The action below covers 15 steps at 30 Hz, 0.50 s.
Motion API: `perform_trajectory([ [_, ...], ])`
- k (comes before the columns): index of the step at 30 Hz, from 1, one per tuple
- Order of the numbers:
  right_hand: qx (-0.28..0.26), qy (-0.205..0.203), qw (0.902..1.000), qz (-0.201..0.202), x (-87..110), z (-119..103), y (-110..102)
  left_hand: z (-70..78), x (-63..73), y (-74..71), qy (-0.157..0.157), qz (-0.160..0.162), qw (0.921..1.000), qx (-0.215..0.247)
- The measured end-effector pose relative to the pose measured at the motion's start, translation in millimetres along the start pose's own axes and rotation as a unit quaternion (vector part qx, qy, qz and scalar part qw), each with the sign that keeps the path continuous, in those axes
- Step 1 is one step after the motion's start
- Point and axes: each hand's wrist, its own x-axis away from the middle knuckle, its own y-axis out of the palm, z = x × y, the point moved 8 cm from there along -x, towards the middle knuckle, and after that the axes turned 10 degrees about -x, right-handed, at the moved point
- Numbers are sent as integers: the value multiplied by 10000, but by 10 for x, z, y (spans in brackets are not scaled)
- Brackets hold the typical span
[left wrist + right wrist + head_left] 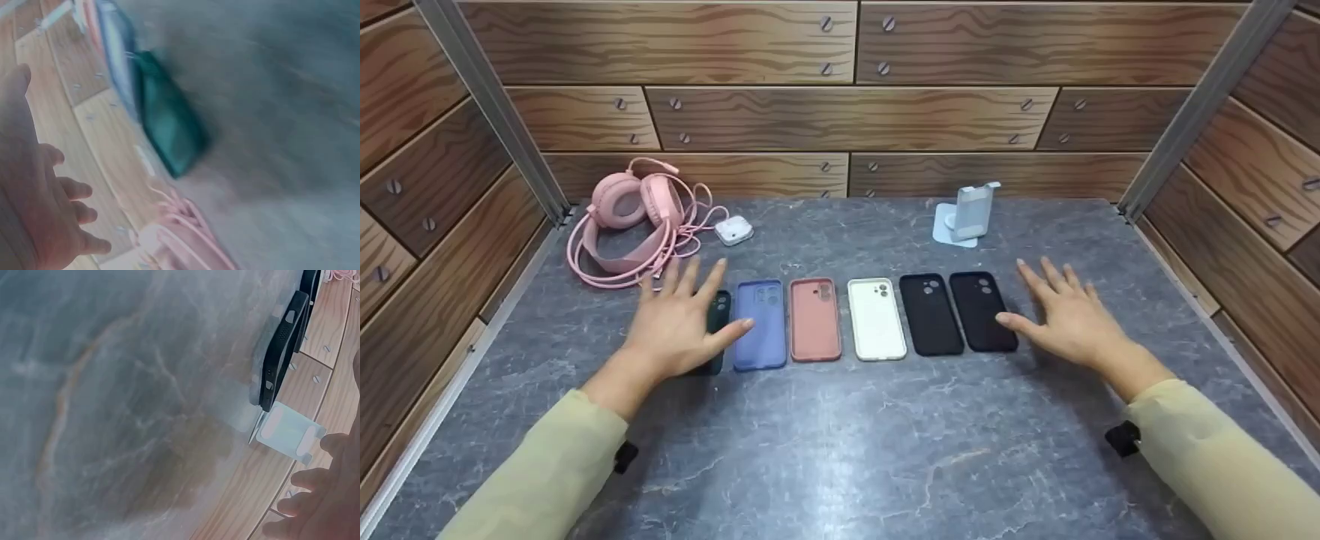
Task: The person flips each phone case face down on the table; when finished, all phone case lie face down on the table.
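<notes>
Several phone cases lie in a row across the table. From the left come a dark green case point(171, 126), partly hidden by a hand in the head view, a blue case point(761, 337), a pink case point(814, 326) and a white case point(877, 322). Two black cases point(931, 319) end the row; the rightmost black case point(981, 315) is nearest my right hand. My left hand point(675, 322), fingers spread, hovers over the green case, its thumb overlapping the blue one in the head view. Fingers also spread, my right hand point(1069, 319) holds nothing, with its thumb close to the rightmost case.
Pink headphones point(619, 202) with a coiled cable sit at the back left, beside a small white box point(733, 230). A light blue phone stand point(973, 214) stands at the back right. Wood-patterned walls point(750, 116) enclose the grey marbled table point(780, 450) on three sides.
</notes>
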Motion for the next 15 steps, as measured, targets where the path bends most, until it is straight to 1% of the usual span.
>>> perform_trajectory([
  [2, -54, 2, 10000, 10, -5, 4, -8, 139, -87, -91, 129, 125, 9998, 3],
  [5, -212, -59, 9997, 90, -6, -4, -31, 396, -224, -213, 340, 208, 9992, 47],
  [8, -493, -189, 9984, 189, -9, -31, -58, 685, -364, -313, 518, 185, 9984, 158],
  [12, -847, -388, 9952, 311, -35, -76, -87, 1086, -543, -431, 761, 318, 9957, 412],
  [15, -1104, -476, 9920, 390, -74, -98, -104, 1380, -663, -489, 943, 444, 9924, 661],
])
